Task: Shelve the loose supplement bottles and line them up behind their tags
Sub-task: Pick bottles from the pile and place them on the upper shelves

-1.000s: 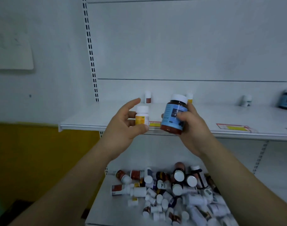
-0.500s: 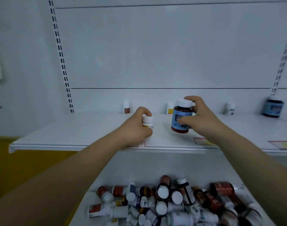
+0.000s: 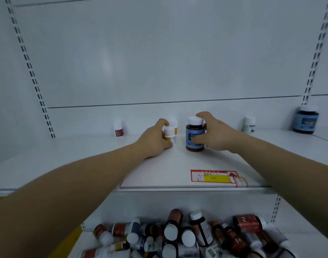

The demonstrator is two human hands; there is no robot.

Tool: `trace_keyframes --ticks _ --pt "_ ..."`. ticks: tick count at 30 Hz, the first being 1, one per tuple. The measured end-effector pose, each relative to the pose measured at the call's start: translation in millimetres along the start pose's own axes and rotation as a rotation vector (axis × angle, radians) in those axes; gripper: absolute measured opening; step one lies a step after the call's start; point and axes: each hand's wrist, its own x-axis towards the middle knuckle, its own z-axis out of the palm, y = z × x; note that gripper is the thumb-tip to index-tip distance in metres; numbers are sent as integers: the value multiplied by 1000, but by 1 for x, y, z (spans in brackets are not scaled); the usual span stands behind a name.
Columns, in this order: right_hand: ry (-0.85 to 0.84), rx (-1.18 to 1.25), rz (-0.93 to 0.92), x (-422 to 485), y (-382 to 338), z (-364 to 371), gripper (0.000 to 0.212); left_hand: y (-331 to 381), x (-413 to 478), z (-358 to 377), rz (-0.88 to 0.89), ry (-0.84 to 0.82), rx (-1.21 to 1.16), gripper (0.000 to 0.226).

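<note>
Two bottles in hand, both upright on the upper shelf [image 3: 57, 146], centre of frame. Left hand [image 3: 155, 138] has fingers curled round a small white bottle [image 3: 169, 135] with a yellow label, thumb low at its base; the hand hides the bottle's left side. Right hand [image 3: 215, 135] wraps the amber blue-label bottle [image 3: 195, 135]: fingers hooked behind the white cap, thumb across the label front. The two stand near each other, narrow gap between, not touching. Behind the small white bottle, a second yellow-label bottle [image 3: 174, 124] against the back panel [image 3: 159, 62], partly covered by the front one and the left fingers. Along the same back edge: red-label white bottle [image 3: 118, 128] left of centre, green-label white bottle [image 3: 249, 124] right of centre, big dark blue-label jar [image 3: 306, 120] far right. Red and yellow price tag [image 3: 214, 175] lies flat at the shelf's front edge, in front of the blue-label bottle and well apart from it. Left forearm [image 3: 75, 183] crosses the front edge at centre-left and blocks what's under it; right forearm [image 3: 289, 174] covers the shelf right of the tag. Bottom of frame, below that shelf: pile of loose bottles [image 3: 187, 237], jumbled on their sides, touching
</note>
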Motion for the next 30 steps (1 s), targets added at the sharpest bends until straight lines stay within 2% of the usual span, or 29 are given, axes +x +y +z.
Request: trace_keyframes --ticks 3,7,10,15,20,25,30 --pt "15 -10 -28 6 6 2 68 0 16 4 7 -11 73 50" --pt "61 -8 -52 11 13 5 68 2 37 10 117 24 279 55" --pt "90 -16 -53 14 17 7 69 1 52 16 176 49 348 57" --pt "135 -12 -38 19 24 9 79 1 70 28 157 79 434 57" --pt "146 -27 -57 20 26 10 77 0 82 33 136 126 523 56" --pt "154 -23 -48 18 26 10 76 4 82 34 98 140 545 59" --pt "164 25 -30 13 20 5 75 13 66 22 22 14 435 73"
